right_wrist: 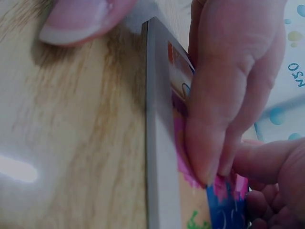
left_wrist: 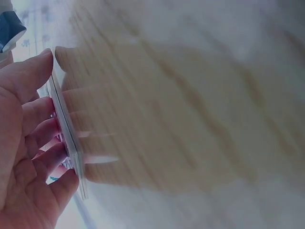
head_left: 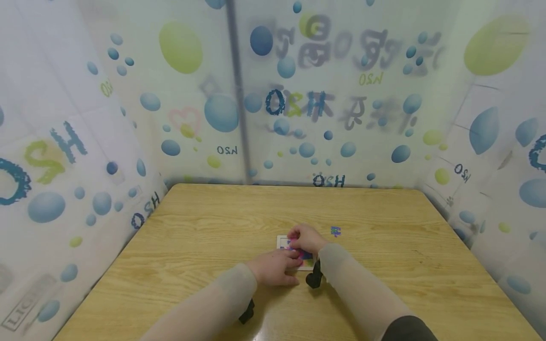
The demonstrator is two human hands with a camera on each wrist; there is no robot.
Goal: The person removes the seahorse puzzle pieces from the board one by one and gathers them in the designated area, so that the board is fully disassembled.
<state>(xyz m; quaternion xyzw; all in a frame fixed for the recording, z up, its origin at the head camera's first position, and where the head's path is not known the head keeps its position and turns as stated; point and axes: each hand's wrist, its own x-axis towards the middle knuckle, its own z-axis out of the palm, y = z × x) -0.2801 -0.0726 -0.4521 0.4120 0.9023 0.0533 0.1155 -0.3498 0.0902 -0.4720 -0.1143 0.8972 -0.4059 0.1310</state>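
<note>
A flat jigsaw puzzle with a pale frame (head_left: 279,242) and a bright picture lies on the table, partly covered by both hands. My left hand (head_left: 275,268) rests on its near left part. In the right wrist view, the left fingers (right_wrist: 214,109) press on the pink and blue picture (right_wrist: 228,205), while the left thumb lies outside the frame. Above the puzzle, my right hand (head_left: 308,238) has its thumb (right_wrist: 267,160) and curled fingers low over the picture. Whether it pinches a piece is hidden. Beyond the right hand lies a small purple-blue cluster of puzzle pieces (head_left: 335,231).
The wooden table (head_left: 204,218) extends on all sides of the puzzle. Curtains (head_left: 204,166) printed with blue and green bubbles stand behind its far edge and along both sides. Dark wrist devices (head_left: 314,275) sit beneath both forearms.
</note>
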